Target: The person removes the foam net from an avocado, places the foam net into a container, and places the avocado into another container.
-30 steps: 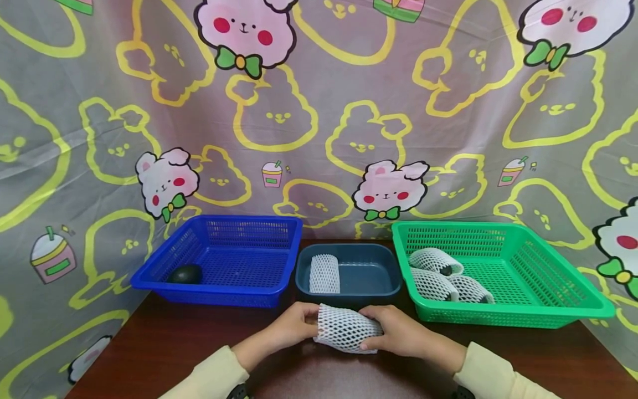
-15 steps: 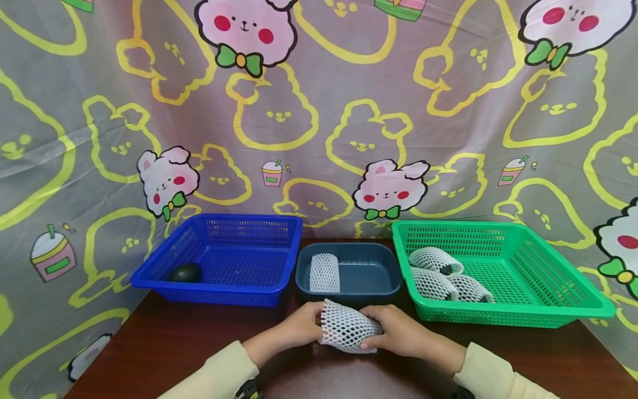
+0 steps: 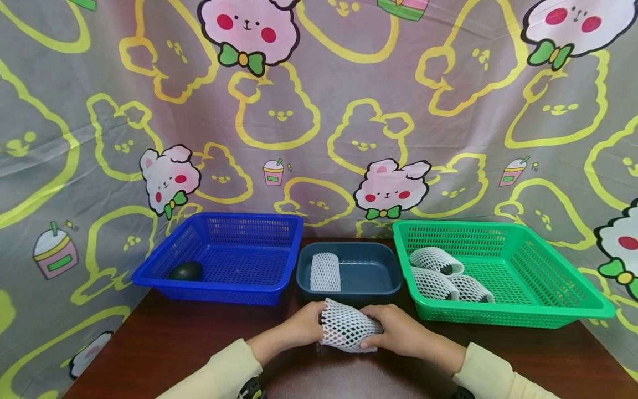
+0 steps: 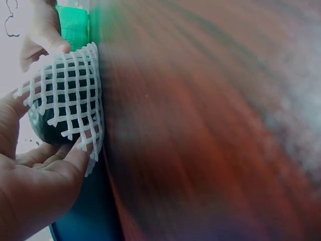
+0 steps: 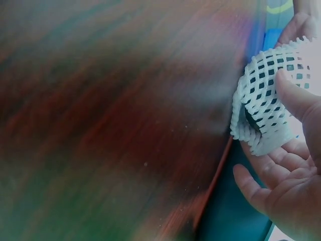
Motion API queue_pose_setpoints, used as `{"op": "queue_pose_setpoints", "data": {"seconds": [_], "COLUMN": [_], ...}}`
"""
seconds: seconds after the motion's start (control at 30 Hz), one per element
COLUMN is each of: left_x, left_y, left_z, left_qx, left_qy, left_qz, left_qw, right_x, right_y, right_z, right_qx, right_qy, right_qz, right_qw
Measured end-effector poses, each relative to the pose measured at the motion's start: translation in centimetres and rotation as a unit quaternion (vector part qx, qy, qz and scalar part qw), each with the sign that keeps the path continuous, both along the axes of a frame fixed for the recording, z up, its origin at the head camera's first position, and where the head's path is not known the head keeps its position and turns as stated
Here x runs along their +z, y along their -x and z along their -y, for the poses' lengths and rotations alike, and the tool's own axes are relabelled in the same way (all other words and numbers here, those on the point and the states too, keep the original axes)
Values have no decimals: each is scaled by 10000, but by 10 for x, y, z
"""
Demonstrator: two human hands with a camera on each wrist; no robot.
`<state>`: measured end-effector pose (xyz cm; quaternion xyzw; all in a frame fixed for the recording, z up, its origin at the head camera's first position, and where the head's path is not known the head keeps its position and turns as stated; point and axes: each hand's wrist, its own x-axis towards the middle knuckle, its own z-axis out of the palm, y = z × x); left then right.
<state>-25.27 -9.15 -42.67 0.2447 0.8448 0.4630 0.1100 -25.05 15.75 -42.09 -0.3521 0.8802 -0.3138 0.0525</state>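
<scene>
In front of the dark teal tray (image 3: 371, 277), on the person's side of it, a white foam net (image 3: 349, 328) is held just above or on the brown table (image 3: 199, 354); contact with the wood cannot be told. The net is a soft tube of plump, pale strands crossing into diamond-shaped openings, its cut ends ragged and scalloped. Inside sits a dark fruit (image 4: 43, 124), smooth, rounded and almost black-green, showing through the gaps. In the left wrist view the fruit's glossy end bulges bare from the mouth of the net, where the mesh stretches wide and flares loosely over one side. At the opposite end the strands are bunched closer, with a dark sliver of the fruit visible at the opening. The left hand (image 3: 305, 326) grips the net by its flared mouth, fingertips against the fruit; the right hand (image 3: 399, 331) clasps the other end, thumb pressed on the mesh. Left of the tray stands a blue basket (image 3: 209, 296); to its right, a green basket (image 3: 498, 318).
</scene>
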Motion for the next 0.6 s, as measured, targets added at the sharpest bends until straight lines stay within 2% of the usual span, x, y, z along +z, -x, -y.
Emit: {"op": "queue_pose_setpoints", "data": {"seconds": [0.33, 0.5, 0.6], "left_x": [-3, -5, -5], "left_y": [0, 1, 1], "left_z": [2, 6, 8], "left_qx": [180, 73, -64], "left_qy": [298, -19, -340], "left_qz": [-343, -338, -132], "left_qw": [9988, 9994, 9993], "right_x": [0, 3, 4], "right_y": [0, -1, -1], "right_z": [0, -1, -1], "right_qx": [88, 121, 115], "right_qy": [94, 162, 217], "right_qz": [-59, -104, -110], "right_qw": [9999, 9997, 9996]}}
